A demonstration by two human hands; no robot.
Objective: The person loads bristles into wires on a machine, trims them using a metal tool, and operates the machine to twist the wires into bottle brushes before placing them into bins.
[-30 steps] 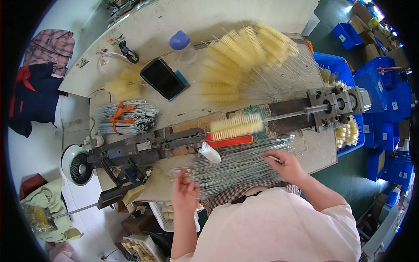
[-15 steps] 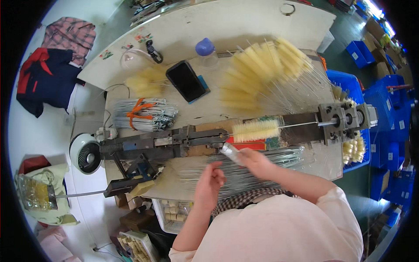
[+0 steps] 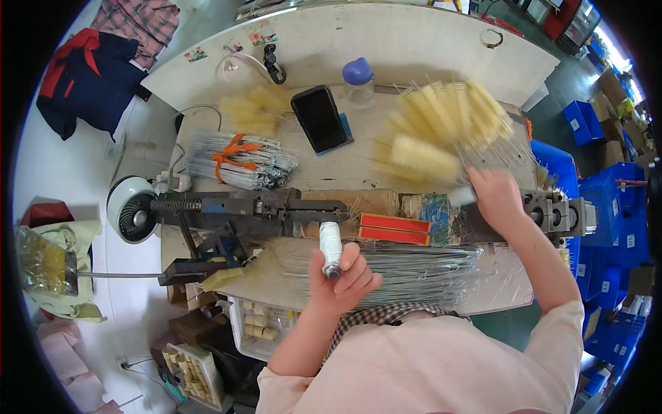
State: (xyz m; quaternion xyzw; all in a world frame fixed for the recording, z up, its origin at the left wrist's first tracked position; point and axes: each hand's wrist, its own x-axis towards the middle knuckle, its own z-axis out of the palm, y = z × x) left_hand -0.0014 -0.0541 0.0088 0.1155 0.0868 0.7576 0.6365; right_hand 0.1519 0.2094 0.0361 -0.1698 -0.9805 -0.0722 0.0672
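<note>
My left hand (image 3: 339, 281) closes its thumb and fingers around a white-wrapped handle (image 3: 330, 243) with a dark tip, just below the jaws of a dark metal clamp (image 3: 314, 209). My right hand (image 3: 498, 201) is out to the right, over the bench rail, its fingers closed on a yellow bristle brush (image 3: 424, 159). That brush is smeared by motion and lies across the near edge of a fanned pile of similar brushes (image 3: 469, 110). Something whitish and blurred shows at my right fingertips. A red block (image 3: 394, 228) sits on the rail between my hands.
Loose metal wires (image 3: 420, 269) lie along the near bench edge. A wire bundle with an orange tie (image 3: 241, 162), a phone (image 3: 317, 119) and a purple-capped bottle (image 3: 358, 83) stand behind the rail. A bearing block (image 3: 552, 215) closes its right end. A small fan (image 3: 131, 209) stands left.
The brush has left the rail and moved up and right with my right hand, baring the red block. The white-wrapped handle has swung left and down, and my left hand has closed on it.
</note>
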